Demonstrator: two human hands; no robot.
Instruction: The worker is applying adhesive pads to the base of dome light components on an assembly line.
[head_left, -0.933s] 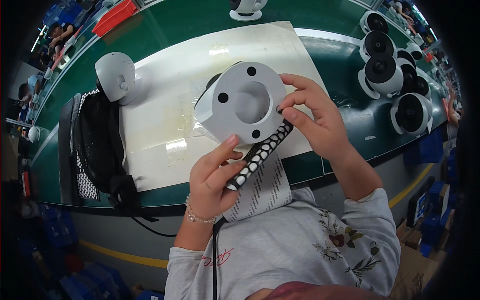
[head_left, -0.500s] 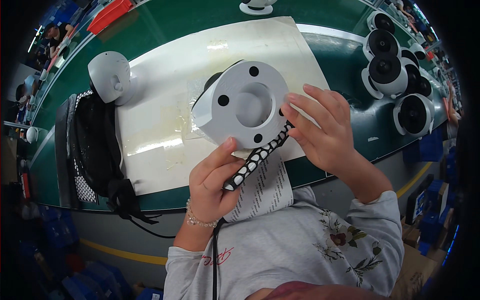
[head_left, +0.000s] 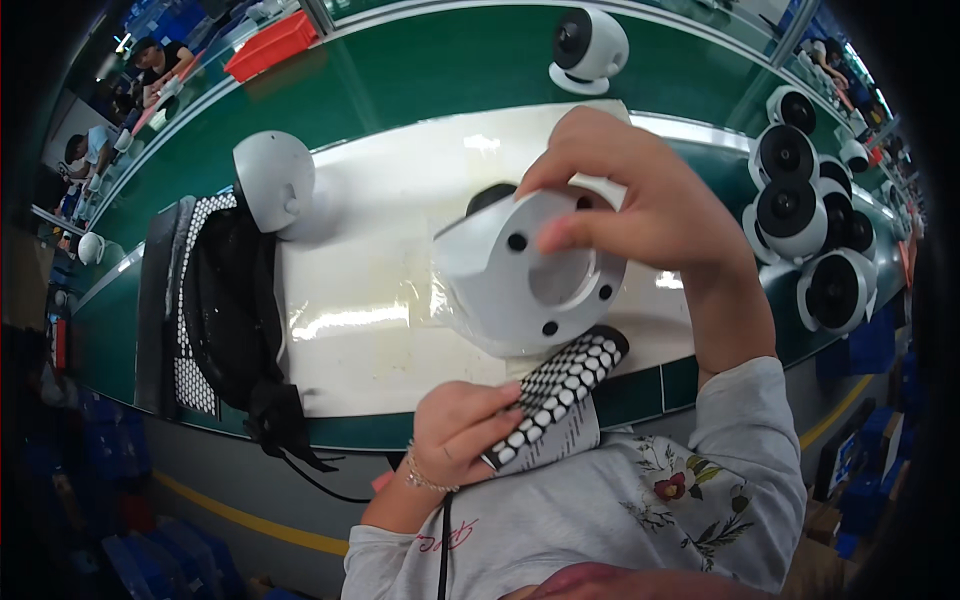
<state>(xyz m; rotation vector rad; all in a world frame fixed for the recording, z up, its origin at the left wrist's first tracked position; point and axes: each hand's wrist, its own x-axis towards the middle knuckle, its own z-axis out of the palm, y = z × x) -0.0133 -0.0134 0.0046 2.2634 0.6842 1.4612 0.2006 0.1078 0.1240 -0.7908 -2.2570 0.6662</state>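
A white device (head_left: pixel 480 285) with a round ring base stands base-up on the pale mat (head_left: pixel 355 375). Several black round pads sit on the ring, and a black part peeks out behind. My right hand (head_left: pixel 640 190) reaches over the ring from the right, closed on its far rim, thumb across the face and fingertips partly hidden. Nearer my body, my left hand (head_left: pixel 465 430) grips a black sheet with white round spots (head_left: pixel 560 395), its fingers over the left end. Printed white paper (head_left: pixel 575 432) hangs beneath the sheet.
Left on the mat stands another white device (head_left: pixel 272 180), beside a black bundle (head_left: pixel 235 300) and a second spotted sheet (head_left: pixel 195 385). Several white-and-black devices (head_left: pixel 790 210) crowd the right side. One more (head_left: pixel 590 50) and a red bin (head_left: pixel 270 47) are at the back. Co-workers (head_left: pixel 160 65) sit far left.
My right hand has moved from the spotted sheet and the ring's right edge up over the ring. My left hand has drawn the sheet away, nearer my body, its spotted face now turned up.
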